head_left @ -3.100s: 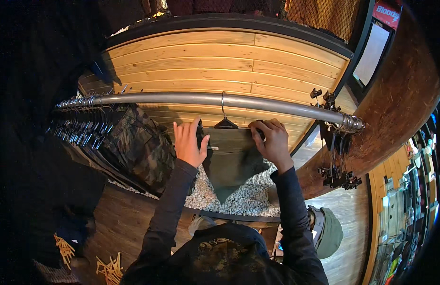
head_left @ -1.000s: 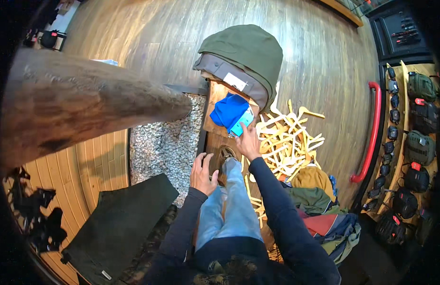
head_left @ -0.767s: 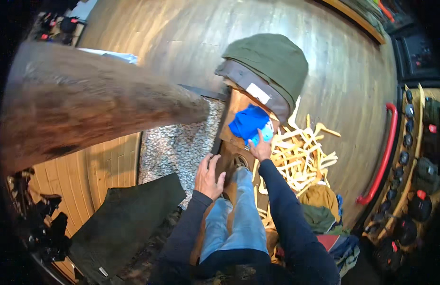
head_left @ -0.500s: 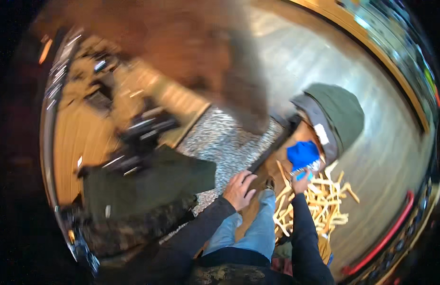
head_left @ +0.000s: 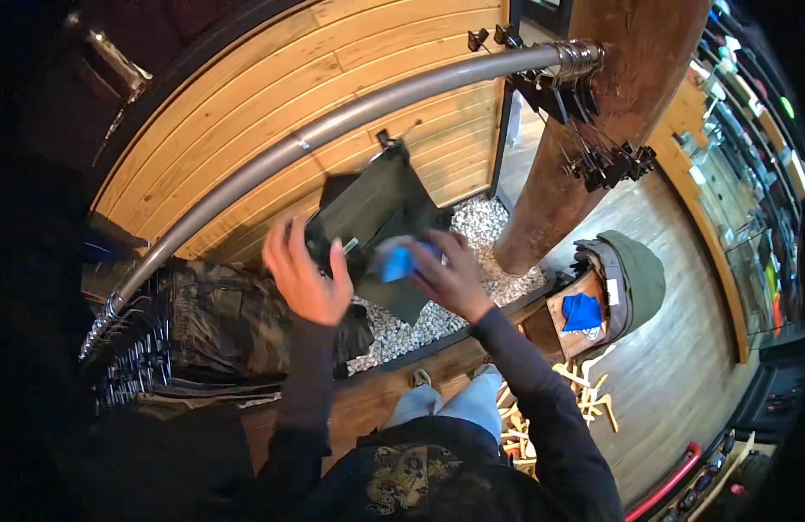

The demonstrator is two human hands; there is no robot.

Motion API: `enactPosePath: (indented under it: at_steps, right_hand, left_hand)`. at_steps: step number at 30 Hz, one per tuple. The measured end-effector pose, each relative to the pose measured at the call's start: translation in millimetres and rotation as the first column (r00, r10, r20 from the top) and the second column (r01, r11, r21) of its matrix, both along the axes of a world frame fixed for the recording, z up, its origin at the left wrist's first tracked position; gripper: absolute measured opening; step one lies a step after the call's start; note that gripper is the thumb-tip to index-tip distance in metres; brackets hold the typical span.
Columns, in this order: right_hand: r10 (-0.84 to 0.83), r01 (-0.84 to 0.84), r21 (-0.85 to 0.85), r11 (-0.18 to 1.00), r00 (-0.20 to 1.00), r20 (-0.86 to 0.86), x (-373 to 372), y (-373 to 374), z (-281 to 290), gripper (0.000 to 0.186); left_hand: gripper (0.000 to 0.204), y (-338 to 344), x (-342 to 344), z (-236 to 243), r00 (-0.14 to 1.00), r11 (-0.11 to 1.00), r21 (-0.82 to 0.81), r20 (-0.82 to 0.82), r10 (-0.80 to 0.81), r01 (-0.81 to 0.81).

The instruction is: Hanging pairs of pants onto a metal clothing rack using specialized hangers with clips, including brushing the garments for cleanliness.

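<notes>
**Timber-lined shop corner, seen from above**

Curved wall of honey-coloured wooden planks [head_left: 272,104] filling the 11 o'clock to 12 o'clock area, crossed by a grey metal hanging rail [head_left: 333,130] running from 9 o'clock up to 1 o'clock. Thick, rough wooden post [head_left: 594,148] rising at 1 o'clock, black clip hangers [head_left: 594,130] bunched where rail meets post. Bed of white pebbles [head_left: 454,296] near centre, edged by a low wooden ledge [head_left: 437,357]. Plank floor [head_left: 681,365] spreading toward 4 o'clock, loose pale wooden hangers [head_left: 576,400] heaped at 5 o'clock. Lit display shelving [head_left: 750,174] at 3 o'clock. Camouflage garments [head_left: 237,322] hanging at 9 o'clock.
</notes>
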State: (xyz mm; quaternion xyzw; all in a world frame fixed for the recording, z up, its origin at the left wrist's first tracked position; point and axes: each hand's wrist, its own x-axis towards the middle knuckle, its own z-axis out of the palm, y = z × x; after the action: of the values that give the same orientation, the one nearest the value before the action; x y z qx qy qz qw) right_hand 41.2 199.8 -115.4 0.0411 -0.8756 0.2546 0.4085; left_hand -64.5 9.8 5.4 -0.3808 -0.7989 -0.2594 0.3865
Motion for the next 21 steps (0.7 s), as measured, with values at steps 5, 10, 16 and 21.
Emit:
enactPosePath:
  at_steps: [5,10,16,21]
  right_hand:
    - [0.023,0.039,0.495,0.868,0.993,-0.118,-59.5,-26.7,74.1,0.062]
    - [-0.161,0.193,0.533,0.824,0.981,-0.106,-69.8,-6.7,72.0,0.065]
    - [-0.578,0.584,0.001,0.812,0.805,-0.136,-51.6,24.7,61.1,0.06]
    - [-0.427,0.357,-0.256,0.898,0.845,-0.321,-82.4,-28.7,28.0,0.069]
  left_hand:
    - [0.04,-22.0,-55.4,13.1,1.0,0.989,-0.15,0.014,-0.003,0.005]
    - [0.02,-33.0,-87.8,1.1,0.957,0.973,-0.067,0.206,-0.205,0.223]
    - [0.026,-30.5,-74.2,6.5,0.945,0.983,-0.101,0.308,-0.114,0.152]
    - [0.023,-29.5,-62.3,-0.1,0.956,0.991,-0.072,0.278,-0.089,0.113]
